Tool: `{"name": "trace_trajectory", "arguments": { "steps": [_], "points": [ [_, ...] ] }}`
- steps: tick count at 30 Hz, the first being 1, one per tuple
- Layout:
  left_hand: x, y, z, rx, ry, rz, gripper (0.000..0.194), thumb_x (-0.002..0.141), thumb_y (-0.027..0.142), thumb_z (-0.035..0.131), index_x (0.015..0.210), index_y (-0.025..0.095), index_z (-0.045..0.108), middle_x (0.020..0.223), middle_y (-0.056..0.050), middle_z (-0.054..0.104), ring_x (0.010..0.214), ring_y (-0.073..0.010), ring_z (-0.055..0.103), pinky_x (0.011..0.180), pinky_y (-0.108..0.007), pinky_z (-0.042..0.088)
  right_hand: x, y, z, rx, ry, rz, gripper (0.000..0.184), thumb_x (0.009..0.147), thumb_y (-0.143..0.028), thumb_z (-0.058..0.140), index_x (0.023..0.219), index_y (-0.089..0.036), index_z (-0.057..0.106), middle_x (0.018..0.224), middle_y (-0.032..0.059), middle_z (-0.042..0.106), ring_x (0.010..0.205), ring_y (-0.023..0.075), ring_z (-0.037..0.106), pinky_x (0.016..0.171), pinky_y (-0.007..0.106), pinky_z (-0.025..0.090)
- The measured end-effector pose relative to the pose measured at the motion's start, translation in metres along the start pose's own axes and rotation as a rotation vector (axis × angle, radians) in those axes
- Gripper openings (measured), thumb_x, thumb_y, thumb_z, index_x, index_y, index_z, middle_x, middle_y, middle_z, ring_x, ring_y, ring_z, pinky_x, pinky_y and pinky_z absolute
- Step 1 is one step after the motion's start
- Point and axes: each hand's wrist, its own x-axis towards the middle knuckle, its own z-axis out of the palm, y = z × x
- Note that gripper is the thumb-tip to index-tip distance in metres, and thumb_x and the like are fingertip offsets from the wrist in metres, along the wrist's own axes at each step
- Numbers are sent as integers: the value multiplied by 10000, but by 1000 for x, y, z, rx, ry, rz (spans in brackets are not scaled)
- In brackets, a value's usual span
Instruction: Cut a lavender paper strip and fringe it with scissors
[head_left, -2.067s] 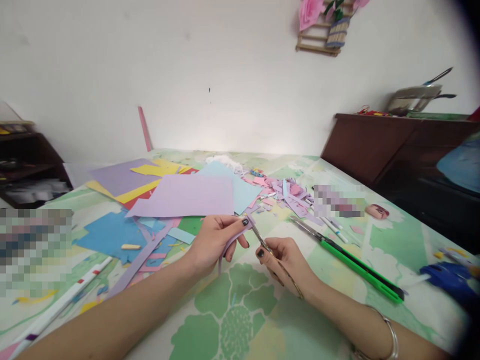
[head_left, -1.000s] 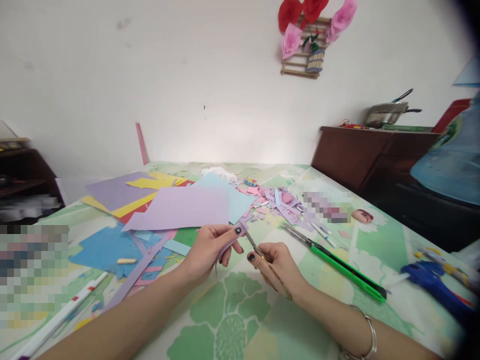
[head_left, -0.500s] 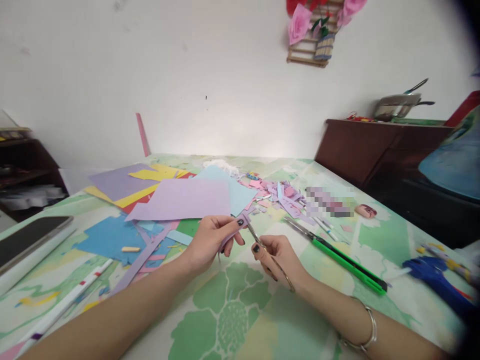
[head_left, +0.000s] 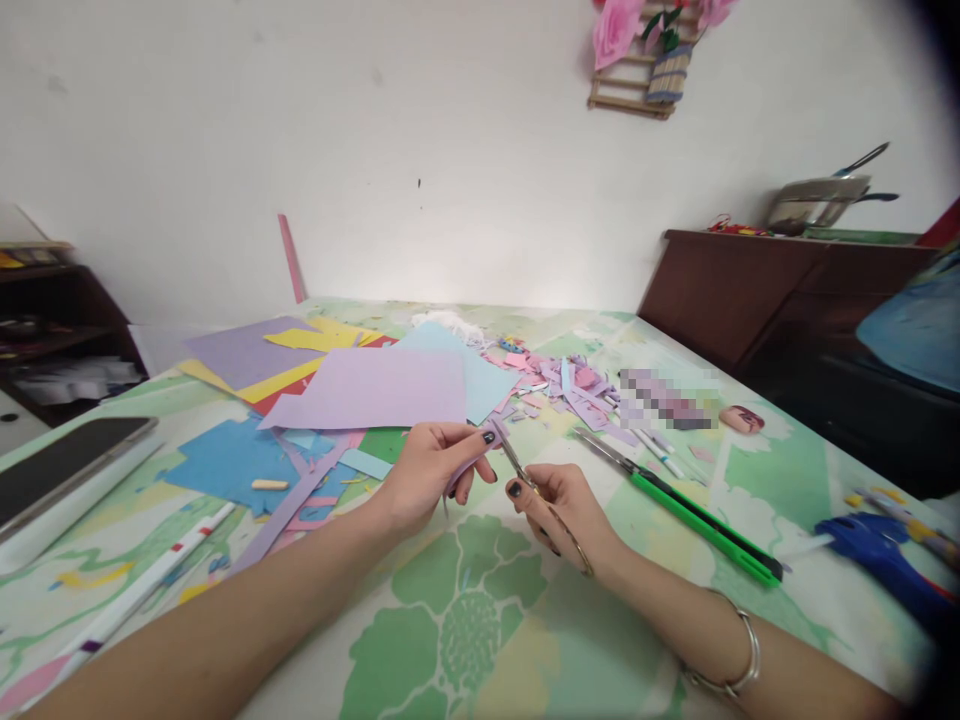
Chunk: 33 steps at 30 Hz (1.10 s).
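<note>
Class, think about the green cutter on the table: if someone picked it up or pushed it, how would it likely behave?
The green cutter would probably stay stiff, since its long handle looks like rigid plastic. Its flattish shape suggests sliding rather than rolling. The thin metal blade sticks out, so that end might snag or snap.

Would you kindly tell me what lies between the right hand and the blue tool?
The green cutter lies between the right hand and the blue tool, as the head view shows.
</note>
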Motion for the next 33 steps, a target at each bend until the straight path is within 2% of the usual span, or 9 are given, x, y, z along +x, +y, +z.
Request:
{"name": "trace_trajectory", "arguments": {
  "steps": [33],
  "points": [
    [-2, 0, -1, 37, -1, -8, 330, 786, 357, 613, 574, 105, 634, 510, -25, 607, 319, -27, 379, 377, -206, 195, 1, -2, 0, -90, 41, 9, 514, 702, -588, 614, 512, -202, 332, 371, -73, 267, 353, 55, 234, 360, 214, 159]
  ]
}}
